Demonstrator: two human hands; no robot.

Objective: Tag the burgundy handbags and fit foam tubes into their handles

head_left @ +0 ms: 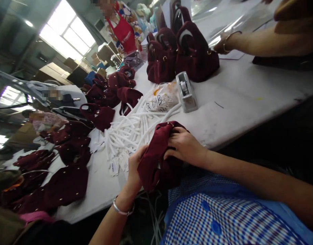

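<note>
A dark red fabric handbag [152,156] is held up at the near edge of the table, over my lap. My left hand [135,166] grips its left side, with the fingers mostly hidden behind the cloth. Bent over the upper right part is my right hand [183,144], its fingers curled onto the fabric near a small metal fitting. Just beyond the handbag lies a loose heap of white cords or tubes [131,131]. Paper tags [114,167] rest beside my left hand.
A grey tape dispenser [189,97] stands by a marked plastic bag [162,98]. Finished-looking red bags [197,58] stand farther back, and more red pieces [67,185] lie left. A co-worker's arm [255,42] reaches in from the right. Another person wears a red apron [123,35].
</note>
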